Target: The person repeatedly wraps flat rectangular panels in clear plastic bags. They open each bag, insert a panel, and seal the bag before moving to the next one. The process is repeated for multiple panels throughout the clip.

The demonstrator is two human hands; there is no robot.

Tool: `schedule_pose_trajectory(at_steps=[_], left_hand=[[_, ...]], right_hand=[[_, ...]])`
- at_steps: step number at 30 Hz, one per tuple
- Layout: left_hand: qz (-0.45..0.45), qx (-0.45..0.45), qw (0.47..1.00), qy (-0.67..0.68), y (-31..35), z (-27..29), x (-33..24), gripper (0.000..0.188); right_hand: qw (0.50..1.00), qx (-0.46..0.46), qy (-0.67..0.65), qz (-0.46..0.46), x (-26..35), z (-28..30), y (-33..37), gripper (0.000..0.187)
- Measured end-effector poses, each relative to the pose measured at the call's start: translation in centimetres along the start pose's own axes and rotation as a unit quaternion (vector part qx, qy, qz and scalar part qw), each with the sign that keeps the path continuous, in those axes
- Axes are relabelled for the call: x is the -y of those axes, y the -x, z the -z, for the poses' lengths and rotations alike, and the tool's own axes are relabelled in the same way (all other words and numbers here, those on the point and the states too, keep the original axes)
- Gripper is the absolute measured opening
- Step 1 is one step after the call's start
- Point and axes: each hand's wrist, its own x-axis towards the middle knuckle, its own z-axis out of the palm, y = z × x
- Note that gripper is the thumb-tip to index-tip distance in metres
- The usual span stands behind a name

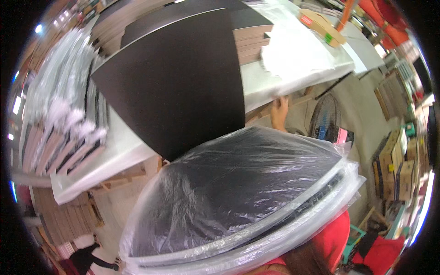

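Note:
A large dark panel in a clear plastic bag (238,183) fills the lower middle, close against my body. Layered plastic edges show along its near side, so there may be more than one panel. Beyond its far edge my right hand (278,112) rises to the rim of the white-covered table (261,89), its forearm mostly hidden behind the wrapped panel. Its fingers are small and blurred, and their grip is unclear. A bare dark panel (183,78) lies on the table and juts past its near edge. My left hand does not show.
Plastic-wrapped panels (64,101) stand stacked at the table's left end. White sheets or bags (295,52) and a cardboard box (321,27) lie at its right. A floor fan (326,117) stands beyond my right hand. Cartons (396,169) are piled at the far right.

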Motion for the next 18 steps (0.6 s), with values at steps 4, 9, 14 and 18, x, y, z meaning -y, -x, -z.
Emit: schedule_pose_trajectory(at_steps=[4,9,14,18], left_hand=[[-0.008,0.015,0.998,0.063,-2.3,1.2,1.1,0.038],[-0.074,-0.062,0.974,0.207,-1.4,5.9,1.0,0.034],[-0.211,-0.282,0.913,0.206,5.3,9.1,-6.8,0.024],[-0.345,-0.399,0.841,0.122,9.6,13.3,-15.9,0.020]], right_hand=[[0.992,-0.084,0.009,0.096,5.9,3.2,-12.4,0.015],[0.981,0.029,0.190,0.022,3.3,-0.6,-18.3,0.033],[0.987,-0.033,0.154,0.032,-1.4,-0.6,-21.8,0.021],[0.984,-0.157,-0.038,0.074,2.5,3.5,-26.0,0.013]])
